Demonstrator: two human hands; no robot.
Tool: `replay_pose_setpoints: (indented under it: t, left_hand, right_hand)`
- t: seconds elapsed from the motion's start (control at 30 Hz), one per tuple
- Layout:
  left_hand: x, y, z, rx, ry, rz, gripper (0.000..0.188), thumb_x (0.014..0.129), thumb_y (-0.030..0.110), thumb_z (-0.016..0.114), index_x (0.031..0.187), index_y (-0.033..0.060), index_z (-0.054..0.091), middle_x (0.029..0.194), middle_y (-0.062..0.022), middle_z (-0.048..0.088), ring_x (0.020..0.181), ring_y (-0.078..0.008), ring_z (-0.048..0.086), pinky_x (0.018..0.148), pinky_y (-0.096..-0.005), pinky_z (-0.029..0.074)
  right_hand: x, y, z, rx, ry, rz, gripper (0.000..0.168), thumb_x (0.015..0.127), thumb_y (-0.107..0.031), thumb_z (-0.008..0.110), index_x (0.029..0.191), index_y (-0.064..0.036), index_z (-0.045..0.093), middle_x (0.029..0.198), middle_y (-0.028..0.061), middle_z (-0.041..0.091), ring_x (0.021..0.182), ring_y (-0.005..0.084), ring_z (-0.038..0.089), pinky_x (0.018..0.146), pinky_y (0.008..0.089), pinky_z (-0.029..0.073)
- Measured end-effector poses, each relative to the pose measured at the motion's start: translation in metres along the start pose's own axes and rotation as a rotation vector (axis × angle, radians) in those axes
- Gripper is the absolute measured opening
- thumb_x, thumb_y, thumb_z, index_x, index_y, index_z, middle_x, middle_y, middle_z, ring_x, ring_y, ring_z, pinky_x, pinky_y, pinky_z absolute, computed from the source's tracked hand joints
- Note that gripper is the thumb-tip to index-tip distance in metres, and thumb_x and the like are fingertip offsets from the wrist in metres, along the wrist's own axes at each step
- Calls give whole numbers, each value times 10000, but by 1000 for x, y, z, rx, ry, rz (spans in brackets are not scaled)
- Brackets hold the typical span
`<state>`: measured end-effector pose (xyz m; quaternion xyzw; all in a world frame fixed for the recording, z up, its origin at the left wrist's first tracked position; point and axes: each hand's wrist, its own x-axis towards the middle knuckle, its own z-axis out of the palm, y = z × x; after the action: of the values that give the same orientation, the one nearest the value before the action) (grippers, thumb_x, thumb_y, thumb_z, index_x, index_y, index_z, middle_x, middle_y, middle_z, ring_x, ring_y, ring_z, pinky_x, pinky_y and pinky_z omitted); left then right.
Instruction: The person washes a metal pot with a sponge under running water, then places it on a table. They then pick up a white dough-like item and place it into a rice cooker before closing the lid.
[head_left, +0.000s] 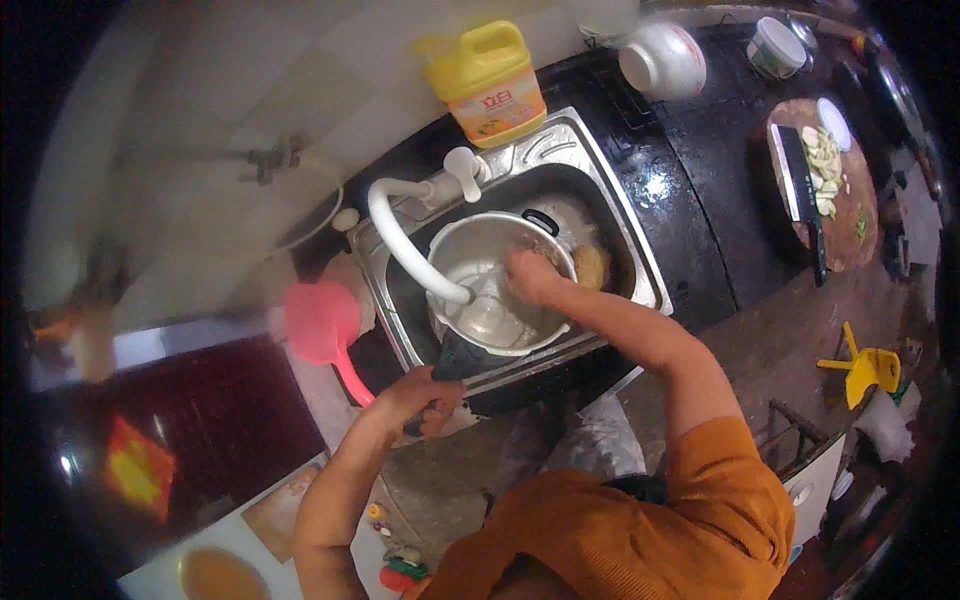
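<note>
A metal pot (480, 225) stands in the stainless steel sink (634, 225), under the curved white faucet spout (394, 232), with water in it. My right hand (531, 274) reaches inside against the pot's right inner wall; what its fingers touch there is hidden and blurred. My left hand (427, 401) is closed around the pot's long black handle (459, 356) at the sink's front edge. A black side handle (541, 221) sticks out on the pot's far side. In the sink, right of the pot, lies a yellowish-brown item (592, 266).
A yellow detergent jug (495, 90) stands behind the sink. The pink ladle (322, 322) lies at its left. On the right are a white bowl (664, 64), a lidded tub (776, 49), and a round cutting board (855, 210) with a cleaver (799, 176) and sliced vegetables (823, 165).
</note>
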<state>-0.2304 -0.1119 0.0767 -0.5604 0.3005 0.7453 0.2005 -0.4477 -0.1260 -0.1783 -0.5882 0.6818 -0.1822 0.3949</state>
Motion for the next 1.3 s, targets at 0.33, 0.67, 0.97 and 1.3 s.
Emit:
replay_pose_setpoints:
  t: [0.33,0.67,0.97,1.3]
  left_hand:
    - [18,6,12,-37,34,-3,252,853,160,649,680,80,484,494,8,395,377,-92,379,341,-276,287]
    - [22,-14,-4,96,37,84,232,856,182,637,712,56,506,520,-8,421,390,-104,391,347,-286,295]
    - [30,-1,19,33,61,11,325,854,151,617,597,73,432,475,-27,393,385,-130,410,363,-299,319]
    - [14,-16,2,94,199,144,242,834,158,598,637,68,489,526,-11,445,407,-107,414,382,-288,318]
  right_hand:
    - [11,-99,2,640,588,-333,181,818,-146,556,938,-13,530,945,197,540,896,358,552,802,425,450]
    - [25,-22,-28,30,373,-110,228,755,-69,588,970,0,556,968,190,550,884,310,602,715,439,503]
    - [30,-69,43,460,625,-113,246,738,-127,571,922,35,587,901,226,601,869,410,584,794,440,473]
    - [22,-17,4,-284,-129,-335,250,751,-187,635,954,-51,687,1142,154,588,912,300,630,825,416,503]
